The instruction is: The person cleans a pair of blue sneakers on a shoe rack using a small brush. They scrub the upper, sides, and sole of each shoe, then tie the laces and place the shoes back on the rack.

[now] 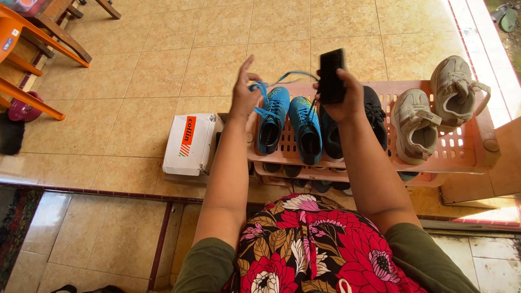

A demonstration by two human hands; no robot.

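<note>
The right hand (347, 97), just right of the frame's centre, is wrapped around a slim black rectangular device (331, 75), smooth and hard-edged, held upright with its top poking above the fingers. The left hand (244, 92), left of it, is open with fingers spread and raised; a bright blue lace (260, 89) loops at its fingertips, though whether the fingers pinch it cannot be told. The lace runs down to a pair of blue shoes (290, 125) with glossy uppers and dark insides, lying side by side in the middle of the frame. Beside them, partly behind the right hand, sit black shoes (374, 116) with a matte look, and further right a pair of beige sneakers (434, 108) with soft, worn fabric and straps.

All rest on the top tier of a pink plastic shoe rack (472, 149), its shelf pierced with rows of slots; more shoes show dimly on the tier below. At the rack's left end stands a white cardboard box (190, 144) with an orange stripe. The floor (163, 65) is glossy tan tile with grout lines, sunlit at the upper right. Orange chair legs (32, 59) cross the upper left corner. At the bottom of the frame lies a red floral fabric (315, 244) over the person's lap.
</note>
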